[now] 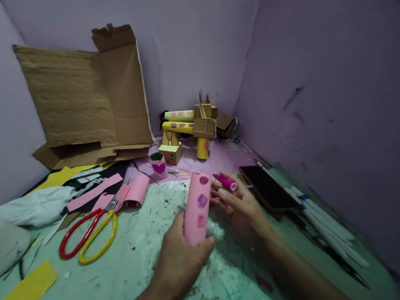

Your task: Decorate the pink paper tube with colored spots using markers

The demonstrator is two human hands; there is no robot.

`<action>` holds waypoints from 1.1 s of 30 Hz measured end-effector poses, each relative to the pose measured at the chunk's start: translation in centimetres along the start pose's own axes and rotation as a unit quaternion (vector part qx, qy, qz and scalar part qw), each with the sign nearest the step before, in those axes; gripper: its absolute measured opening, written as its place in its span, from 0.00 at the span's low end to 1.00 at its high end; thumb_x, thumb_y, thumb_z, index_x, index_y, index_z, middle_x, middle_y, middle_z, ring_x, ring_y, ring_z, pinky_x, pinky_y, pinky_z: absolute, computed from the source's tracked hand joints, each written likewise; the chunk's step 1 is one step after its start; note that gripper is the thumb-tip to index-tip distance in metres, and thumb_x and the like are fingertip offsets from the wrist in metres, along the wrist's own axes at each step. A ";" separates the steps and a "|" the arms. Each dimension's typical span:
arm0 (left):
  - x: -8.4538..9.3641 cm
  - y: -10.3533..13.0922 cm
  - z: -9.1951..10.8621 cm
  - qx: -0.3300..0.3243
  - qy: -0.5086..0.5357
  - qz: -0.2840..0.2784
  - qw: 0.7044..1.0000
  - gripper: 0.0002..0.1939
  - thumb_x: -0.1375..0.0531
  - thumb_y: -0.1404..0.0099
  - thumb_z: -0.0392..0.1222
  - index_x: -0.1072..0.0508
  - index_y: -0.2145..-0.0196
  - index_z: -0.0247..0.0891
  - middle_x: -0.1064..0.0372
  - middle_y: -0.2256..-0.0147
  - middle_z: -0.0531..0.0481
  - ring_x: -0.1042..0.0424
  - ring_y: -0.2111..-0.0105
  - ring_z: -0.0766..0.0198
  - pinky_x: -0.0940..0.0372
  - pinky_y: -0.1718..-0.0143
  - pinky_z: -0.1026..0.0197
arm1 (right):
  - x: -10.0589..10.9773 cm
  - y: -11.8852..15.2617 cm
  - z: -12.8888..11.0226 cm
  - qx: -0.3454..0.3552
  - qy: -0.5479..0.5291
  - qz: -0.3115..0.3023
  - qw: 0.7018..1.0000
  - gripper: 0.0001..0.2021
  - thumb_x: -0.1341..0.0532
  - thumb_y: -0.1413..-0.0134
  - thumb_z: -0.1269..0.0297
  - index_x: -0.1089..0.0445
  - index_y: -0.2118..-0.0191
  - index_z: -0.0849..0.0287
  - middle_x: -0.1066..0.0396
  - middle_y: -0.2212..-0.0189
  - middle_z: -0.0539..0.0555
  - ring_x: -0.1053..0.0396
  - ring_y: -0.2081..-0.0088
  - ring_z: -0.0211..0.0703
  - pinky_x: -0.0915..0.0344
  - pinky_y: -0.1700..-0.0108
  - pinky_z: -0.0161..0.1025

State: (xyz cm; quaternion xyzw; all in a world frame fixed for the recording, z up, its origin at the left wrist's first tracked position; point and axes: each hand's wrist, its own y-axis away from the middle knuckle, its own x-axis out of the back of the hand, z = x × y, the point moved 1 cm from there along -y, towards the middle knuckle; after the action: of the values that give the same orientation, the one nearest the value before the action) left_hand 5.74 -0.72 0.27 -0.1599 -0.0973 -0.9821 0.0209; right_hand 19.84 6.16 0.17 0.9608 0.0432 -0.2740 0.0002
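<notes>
A pink paper tube [194, 214] stands tilted at the middle of the view, with purple and dark pink spots down its right side. My left hand [183, 249] is closed round its lower end. To the right of the tube, my right hand [241, 203] holds a magenta marker [226, 182] between thumb and fingers. The marker's narrow end points left, towards the tube's upper part. Some fingertips of my right hand are close behind the tube; whether they touch it I cannot tell.
Scissors [100, 230] with red and yellow handles lie left, near pink paper strips [94, 192]. Behind stand a heart-marked pink cup [159, 167], a small box [172, 153] and yellow spotted tubes [179, 127]. A phone [270, 190] lies right. Cardboard [69, 98] leans at the wall.
</notes>
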 end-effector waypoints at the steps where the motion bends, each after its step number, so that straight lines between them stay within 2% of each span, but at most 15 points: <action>1: 0.0 0.1 0.1 -0.005 0.001 -0.010 1.000 0.25 0.35 0.49 0.43 0.32 0.54 0.34 0.29 0.64 0.46 0.33 0.66 0.57 0.37 0.67 0.59 | -0.1 0.0 -0.1 -0.016 -0.015 -0.007 1.000 0.25 0.28 0.65 0.63 0.33 0.57 0.54 0.24 0.60 0.55 0.25 0.60 0.47 0.28 0.60 0.41; 6: -0.1 0.5 0.4 -0.031 0.049 -0.049 0.997 0.24 0.35 0.51 0.42 0.31 0.55 0.33 0.29 0.65 0.46 0.34 0.67 0.59 0.37 0.67 0.61 | -0.5 0.5 -0.4 -0.082 -0.095 -0.068 0.990 0.24 0.27 0.68 0.71 0.30 0.59 0.54 0.25 0.63 0.51 0.26 0.67 0.40 0.29 0.67 0.34; 9: -0.3 0.6 0.0 -0.008 0.113 -0.111 0.987 0.30 0.34 0.51 0.47 0.33 0.51 0.34 0.32 0.73 0.51 0.36 0.78 0.65 0.40 0.78 0.64 | -0.4 0.5 -0.4 -0.090 -0.107 -0.089 0.986 0.25 0.27 0.67 0.72 0.30 0.57 0.55 0.25 0.63 0.52 0.27 0.67 0.40 0.29 0.65 0.34; 11: -0.3 0.7 -0.3 0.014 0.181 -0.162 0.970 0.33 0.33 0.51 0.52 0.34 0.51 0.33 0.34 0.78 0.53 0.38 0.83 0.67 0.43 0.83 0.65 | -0.3 0.5 -0.5 -0.087 -0.107 -0.103 0.985 0.25 0.27 0.67 0.71 0.30 0.57 0.57 0.25 0.64 0.52 0.27 0.67 0.40 0.29 0.63 0.35; 13: -0.3 0.7 -0.4 0.039 0.281 -0.194 0.939 0.31 0.34 0.50 0.56 0.32 0.55 0.32 0.31 0.76 0.49 0.34 0.81 0.64 0.40 0.81 0.65 | -0.3 0.5 -0.6 -0.083 -0.107 -0.122 0.983 0.24 0.26 0.66 0.69 0.30 0.58 0.59 0.25 0.67 0.52 0.28 0.68 0.39 0.29 0.64 0.34; 16: 0.0 0.5 -0.4 0.113 0.423 -0.239 0.867 0.27 0.38 0.45 0.58 0.28 0.60 0.28 0.25 0.71 0.39 0.28 0.74 0.58 0.34 0.74 0.60 | -0.5 0.6 -1.1 -0.078 -0.125 -0.143 0.979 0.19 0.26 0.64 0.67 0.28 0.62 0.60 0.26 0.73 0.50 0.29 0.73 0.35 0.30 0.68 0.30; 19: 0.2 0.4 -0.4 0.149 0.492 -0.314 0.798 0.23 0.39 0.41 0.51 0.26 0.60 0.26 0.24 0.70 0.35 0.26 0.70 0.53 0.32 0.67 0.54 | -1.0 0.7 -1.6 -0.075 -0.147 -0.175 0.970 0.17 0.26 0.65 0.66 0.26 0.65 0.60 0.29 0.78 0.46 0.34 0.79 0.30 0.34 0.76 0.26; 21: 0.3 0.4 -0.5 0.132 0.515 -0.345 0.774 0.19 0.40 0.39 0.47 0.25 0.59 0.26 0.23 0.68 0.34 0.25 0.68 0.51 0.33 0.63 0.51 | -1.3 0.8 -1.9 -0.083 -0.142 -0.203 0.965 0.17 0.26 0.65 0.64 0.26 0.65 0.60 0.30 0.80 0.46 0.37 0.82 0.29 0.35 0.78 0.26; 24: 0.3 0.4 -0.7 0.108 0.536 -0.362 0.755 0.16 0.41 0.38 0.43 0.25 0.59 0.26 0.23 0.68 0.33 0.25 0.68 0.50 0.34 0.61 0.51 | -1.4 1.0 -2.0 -0.094 -0.133 -0.208 0.964 0.18 0.26 0.66 0.62 0.25 0.65 0.60 0.29 0.78 0.47 0.37 0.81 0.31 0.33 0.75 0.29; 28: 0.2 0.4 -0.9 0.094 0.557 -0.370 0.737 0.15 0.38 0.40 0.40 0.24 0.59 0.25 0.24 0.68 0.35 0.26 0.67 0.53 0.33 0.63 0.54 | -1.1 1.0 -1.6 -0.092 -0.139 -0.185 0.969 0.19 0.25 0.68 0.63 0.26 0.65 0.59 0.27 0.74 0.48 0.31 0.75 0.33 0.30 0.67 0.30; 31: 0.2 0.4 -0.7 0.090 0.553 -0.370 0.741 0.14 0.37 0.41 0.39 0.24 0.59 0.27 0.25 0.69 0.37 0.26 0.69 0.56 0.33 0.65 0.56 | -1.1 0.7 -1.2 -0.076 -0.147 -0.175 0.970 0.20 0.26 0.67 0.64 0.27 0.62 0.58 0.26 0.71 0.49 0.30 0.74 0.34 0.30 0.67 0.31; 33: 0.3 0.3 -0.6 0.093 0.551 -0.350 0.752 0.13 0.37 0.41 0.39 0.24 0.60 0.28 0.25 0.70 0.39 0.27 0.69 0.57 0.33 0.66 0.57 | -1.0 0.4 -1.1 -0.052 -0.150 -0.142 0.977 0.23 0.25 0.69 0.64 0.29 0.61 0.56 0.25 0.69 0.49 0.28 0.72 0.35 0.29 0.68 0.32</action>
State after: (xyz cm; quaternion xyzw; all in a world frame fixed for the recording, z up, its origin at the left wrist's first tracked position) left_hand 5.28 -1.11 -0.15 0.4574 -0.2087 -0.8245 -0.2596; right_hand 19.57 5.68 1.60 0.8913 0.1932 -0.4098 0.0178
